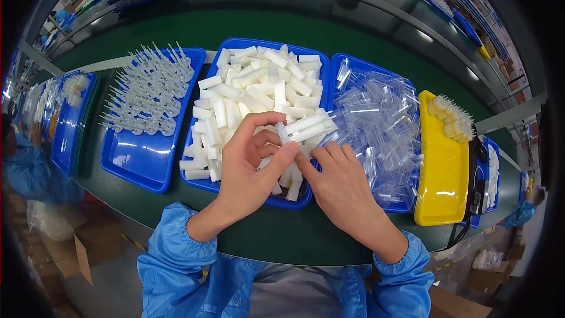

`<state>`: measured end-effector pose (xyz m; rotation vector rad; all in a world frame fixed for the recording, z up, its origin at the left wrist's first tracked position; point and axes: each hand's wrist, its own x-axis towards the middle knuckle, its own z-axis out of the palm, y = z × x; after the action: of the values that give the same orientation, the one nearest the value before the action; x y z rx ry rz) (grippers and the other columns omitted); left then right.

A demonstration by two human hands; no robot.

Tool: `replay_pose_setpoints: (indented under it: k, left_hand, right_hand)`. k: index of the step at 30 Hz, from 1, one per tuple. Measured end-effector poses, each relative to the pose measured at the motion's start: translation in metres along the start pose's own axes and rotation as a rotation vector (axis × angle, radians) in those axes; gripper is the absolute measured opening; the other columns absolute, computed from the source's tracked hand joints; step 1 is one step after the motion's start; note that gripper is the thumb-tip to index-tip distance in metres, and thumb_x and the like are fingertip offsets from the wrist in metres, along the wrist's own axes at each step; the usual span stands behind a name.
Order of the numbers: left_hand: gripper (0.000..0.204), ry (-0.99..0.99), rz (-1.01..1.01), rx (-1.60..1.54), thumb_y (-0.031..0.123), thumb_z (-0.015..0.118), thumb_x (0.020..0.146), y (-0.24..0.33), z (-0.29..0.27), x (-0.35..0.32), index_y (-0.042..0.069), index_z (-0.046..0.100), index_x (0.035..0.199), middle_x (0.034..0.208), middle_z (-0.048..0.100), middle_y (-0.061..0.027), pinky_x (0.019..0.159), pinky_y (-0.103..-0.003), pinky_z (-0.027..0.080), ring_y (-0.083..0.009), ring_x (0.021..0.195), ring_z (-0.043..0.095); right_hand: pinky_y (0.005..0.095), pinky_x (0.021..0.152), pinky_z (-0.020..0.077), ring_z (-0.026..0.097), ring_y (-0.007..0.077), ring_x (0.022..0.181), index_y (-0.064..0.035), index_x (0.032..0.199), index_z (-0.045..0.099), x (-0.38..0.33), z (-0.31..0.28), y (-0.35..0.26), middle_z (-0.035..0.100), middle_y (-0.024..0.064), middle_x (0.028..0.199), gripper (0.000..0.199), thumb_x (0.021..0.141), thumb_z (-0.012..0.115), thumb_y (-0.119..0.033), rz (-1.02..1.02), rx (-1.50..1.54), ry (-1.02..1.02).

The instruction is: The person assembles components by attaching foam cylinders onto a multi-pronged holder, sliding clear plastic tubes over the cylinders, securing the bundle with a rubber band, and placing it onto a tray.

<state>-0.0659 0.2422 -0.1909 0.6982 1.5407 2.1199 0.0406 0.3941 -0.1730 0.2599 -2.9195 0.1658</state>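
Over the middle blue tray point(232, 43), my left hand point(250, 156) pinches a small translucent plastic piece point(283, 133) between thumb and forefinger. My right hand point(344, 182) is closed just to the right, its fingertips bent in close to that piece. White cylinders with thin clear tips point(309, 128) stick out beyond the right fingers. They look held there, though the grip on them is partly hidden. Loose white cylinders point(253, 85) heap up in the tray beneath both hands.
At left, a blue tray point(138, 162) carries many translucent thin-stemmed parts point(150, 91). To the right stand a blue tray of clear tubes point(374, 118) and a yellow tray point(441, 191) with white tipped pieces point(452, 119). Another person point(35, 165) sits far left.
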Motion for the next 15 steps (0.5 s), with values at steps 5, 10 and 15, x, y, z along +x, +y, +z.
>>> replay_pose_setpoints:
  k: [5, 10, 15]
  left_hand:
    - [0.04, 0.01, -0.006, -0.003, 0.0, 0.068, 0.093, 0.001, 0.001, 0.0, -0.002, 0.05, 0.128, 0.099, 0.065, -0.0099, 0.079, -0.024, 0.052, -0.0109, 0.09, 0.063]
    - [0.041, 0.005, -0.012, -0.006, -0.001, 0.068, 0.093, 0.0, 0.002, 0.0, -0.003, 0.049, 0.129, 0.098, 0.065, -0.01, 0.08, -0.025, 0.053, -0.0106, 0.09, 0.063]
    - [0.041, 0.006, -0.015, 0.019, -0.001, 0.068, 0.093, -0.001, 0.001, 0.001, -0.002, 0.049, 0.129, 0.098, 0.065, -0.0101, 0.08, -0.025, 0.053, -0.0108, 0.091, 0.064]
  right_hand:
    - [0.0377, 0.08, 0.0401, 0.054, 0.0261, 0.091, 0.0002, 0.113, 0.065, -0.002, 0.006, 0.004, 0.055, 0.0096, 0.092, 0.037, 0.076, 0.067, -0.005, 0.015, 0.101, 0.055]
    - [0.0388, 0.079, 0.0397, 0.054, 0.0266, 0.088, -0.0026, 0.098, 0.064, -0.001, 0.014, 0.008, 0.056, 0.0101, 0.091, 0.022, 0.077, 0.068, -0.006, 0.045, 0.181, 0.124]
    - [0.0383, 0.077, 0.0396, 0.054, 0.0262, 0.088, -0.0038, 0.094, 0.063, -0.003, 0.021, 0.01, 0.056, 0.0104, 0.091, 0.017, 0.08, 0.069, -0.009, 0.071, 0.157, 0.151]
